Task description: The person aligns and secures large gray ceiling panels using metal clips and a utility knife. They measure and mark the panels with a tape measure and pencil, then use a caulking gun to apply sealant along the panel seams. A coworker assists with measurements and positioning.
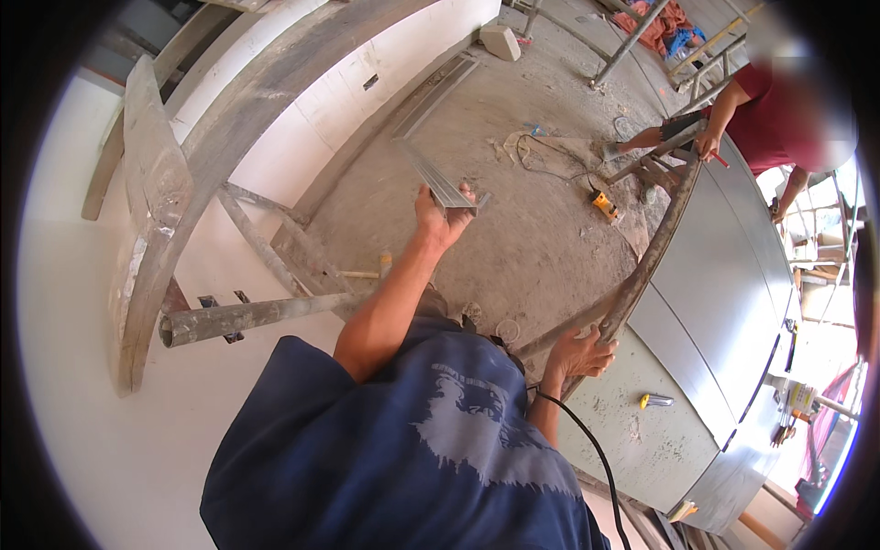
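My left hand (445, 218) is closed around the near end of a long, thin metal channel (431, 176), held out over the dusty floor. A second length of metal channel (440, 96) runs along the floor beyond it; I cannot tell whether the two are joined. My right hand (583, 354) rests on the near edge of a worktable, its fingers spread over the worn rim (632, 298). Grey sheets (701, 302) cover the tabletop. A yellow-and-grey utility knife (655, 401) lies on the table, right of my right hand.
A co-worker in a red shirt (779, 119) leans over the table's far end, a red pencil (720, 158) in one hand. On the floor lies a yellow corded power tool (603, 204). A pipe (247, 316) juts out at left below a curved wooden frame (220, 110). Scaffolding (632, 41) stands behind.
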{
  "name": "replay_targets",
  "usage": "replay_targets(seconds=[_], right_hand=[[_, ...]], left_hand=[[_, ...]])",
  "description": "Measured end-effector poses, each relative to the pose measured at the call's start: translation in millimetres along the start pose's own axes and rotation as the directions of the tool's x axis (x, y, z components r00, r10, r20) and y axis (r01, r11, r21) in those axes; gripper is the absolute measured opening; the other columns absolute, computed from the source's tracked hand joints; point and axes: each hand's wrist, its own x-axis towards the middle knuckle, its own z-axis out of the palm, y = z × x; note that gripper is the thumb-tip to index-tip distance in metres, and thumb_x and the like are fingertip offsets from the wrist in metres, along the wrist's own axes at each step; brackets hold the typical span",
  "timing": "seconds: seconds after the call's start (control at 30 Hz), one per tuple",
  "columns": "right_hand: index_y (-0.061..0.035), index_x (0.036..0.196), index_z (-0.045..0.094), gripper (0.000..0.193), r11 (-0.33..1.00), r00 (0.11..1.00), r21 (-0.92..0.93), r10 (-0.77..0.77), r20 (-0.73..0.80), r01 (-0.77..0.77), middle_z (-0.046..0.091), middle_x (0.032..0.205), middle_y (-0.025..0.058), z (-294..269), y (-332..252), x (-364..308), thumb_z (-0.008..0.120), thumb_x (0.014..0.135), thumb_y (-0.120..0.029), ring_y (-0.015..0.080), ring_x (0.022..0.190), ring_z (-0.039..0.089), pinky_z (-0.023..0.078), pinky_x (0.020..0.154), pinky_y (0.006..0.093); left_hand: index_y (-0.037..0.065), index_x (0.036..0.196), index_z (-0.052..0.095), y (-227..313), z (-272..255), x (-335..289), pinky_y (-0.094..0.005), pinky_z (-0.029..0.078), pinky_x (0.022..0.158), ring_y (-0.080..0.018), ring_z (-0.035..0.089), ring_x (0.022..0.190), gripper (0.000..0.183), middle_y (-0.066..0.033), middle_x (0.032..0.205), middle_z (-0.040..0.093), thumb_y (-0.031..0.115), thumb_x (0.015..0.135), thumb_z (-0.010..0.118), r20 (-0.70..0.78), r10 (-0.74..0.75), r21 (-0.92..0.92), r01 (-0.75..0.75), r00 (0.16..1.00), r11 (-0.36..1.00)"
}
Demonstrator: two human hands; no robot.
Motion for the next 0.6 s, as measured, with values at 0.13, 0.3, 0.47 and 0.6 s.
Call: replay_targets(seconds=[0.13,0.3,0.47,0.6], right_hand=[[-0.0188,0.12,0.066,0.042,0.999,0.998,0.004,-0.037,-0.055,0.037,0.03,0.152,0.0222,0,1,1,0.069,0.08,-0.028,0.0479,0.136,0.029,0.03,0.098,0.0584],[-0.0182,0.118,0.066,0.041,0.999,0.999,0.003,-0.032,-0.04,0.032,0.032,0.151,0.0222,3,3,1,0.07,0.079,-0.027,0.0482,0.136,0.03,0.029,0.099,0.0587],[-0.0177,0.119,0.065,0.043,1.0,1.0,0.007,-0.012,-0.025,0.012,0.032,0.15,0.0217,4,1,3,0.071,0.078,-0.027,0.0474,0.137,0.03,0.028,0.102,0.0593],[-0.0169,0.122,0.064,0.046,0.991,0.997,0.11,0.071,0.011,-0.072,0.033,0.15,0.0207,-23,-8,12,0.073,0.079,-0.029,0.0468,0.137,0.03,0.027,0.106,0.0593]], left_hand=[[0.001,0.11,0.055,9,-4,-5,-0.0403,0.057,0.071,-0.029,0.065,0.083,0.04,-0.0193,0.095,0.063,0.033,0.106,0.031,-0.002,0.049,-0.095,-0.049,0.999,0.994],[0.0,0.107,0.055,16,-14,-11,-0.0366,0.059,0.068,-0.0292,0.068,0.081,0.034,-0.0194,0.094,0.065,0.029,0.105,0.036,0.023,0.153,-0.04,-0.152,0.988,0.988],[-0.006,0.116,0.053,26,-31,-1,-0.0363,0.06,0.082,-0.0294,0.068,0.093,0.027,-0.0207,0.104,0.065,0.015,0.099,0.057,0.119,0.068,-0.039,-0.064,0.991,0.997],[-0.009,0.142,0.04,29,-33,-4,-0.0425,0.058,0.099,-0.0311,0.063,0.119,0.048,-0.0233,0.13,0.06,0.005,0.099,0.057,0.123,-0.164,-0.295,0.194,0.979,0.936]])
